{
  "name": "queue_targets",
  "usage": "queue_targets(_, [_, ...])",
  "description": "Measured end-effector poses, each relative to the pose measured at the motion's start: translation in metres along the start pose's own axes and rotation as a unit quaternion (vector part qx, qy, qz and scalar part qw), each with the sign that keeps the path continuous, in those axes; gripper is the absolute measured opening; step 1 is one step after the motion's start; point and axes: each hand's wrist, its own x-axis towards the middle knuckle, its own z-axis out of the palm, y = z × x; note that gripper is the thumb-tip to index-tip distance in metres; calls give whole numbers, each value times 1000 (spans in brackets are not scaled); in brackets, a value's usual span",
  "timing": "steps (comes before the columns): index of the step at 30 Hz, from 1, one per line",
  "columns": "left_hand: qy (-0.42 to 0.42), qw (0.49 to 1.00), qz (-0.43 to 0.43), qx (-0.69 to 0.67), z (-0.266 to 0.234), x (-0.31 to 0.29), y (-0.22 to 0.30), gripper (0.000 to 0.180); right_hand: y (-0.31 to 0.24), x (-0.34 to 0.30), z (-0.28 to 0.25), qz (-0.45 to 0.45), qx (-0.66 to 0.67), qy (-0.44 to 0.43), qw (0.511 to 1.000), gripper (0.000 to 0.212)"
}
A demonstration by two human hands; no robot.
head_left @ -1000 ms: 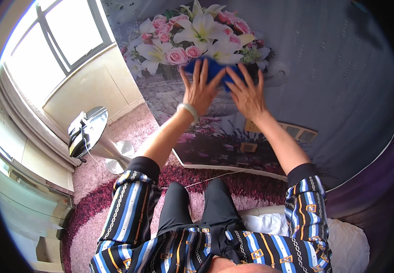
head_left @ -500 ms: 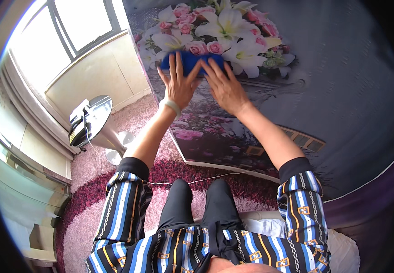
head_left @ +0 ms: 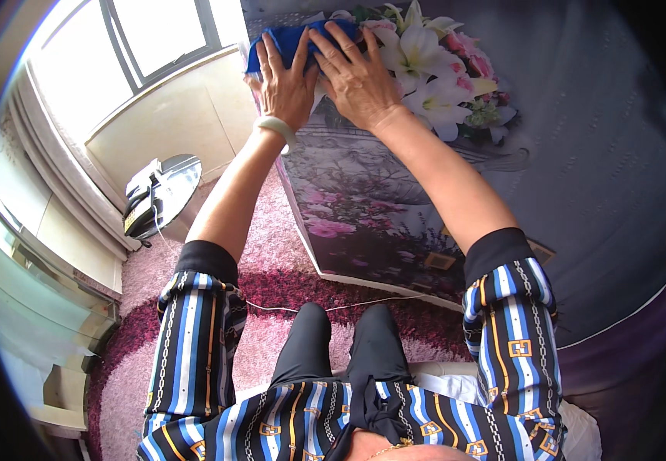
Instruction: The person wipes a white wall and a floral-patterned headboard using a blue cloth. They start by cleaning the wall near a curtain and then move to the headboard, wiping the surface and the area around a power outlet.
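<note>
Blue cloth, one: left hand and right hand spread over it, unclenched, best pressed evenly against flowered wall.

My blue, white and black striped shirt has printed chains, orange buckles, black cuffs and a knotted black neck-tie. I wear dark trousers, a pale bangle and a thin golden necklace.

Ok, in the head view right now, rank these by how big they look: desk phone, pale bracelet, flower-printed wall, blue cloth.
Largest to smallest:
1. flower-printed wall
2. blue cloth, though partly covered
3. desk phone, which may look smaller for being farther off
4. pale bracelet
</note>
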Motion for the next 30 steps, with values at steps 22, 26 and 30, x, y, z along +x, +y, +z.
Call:
queue_targets(22, [46, 986, 141, -81, 1, 23, 115, 57, 104, -76, -41, 26, -33, 144, 989, 30])
queue_targets(26, [-58, 972, 221, -52, 21, -42, 104, 60, 72, -151, -30, 44, 83, 39, 995, 21])
queue_targets(30, [-99, 944, 311, 57, 31, -80, 84, 64, 67, -202, -23, -46, 90, -21, 995, 10])
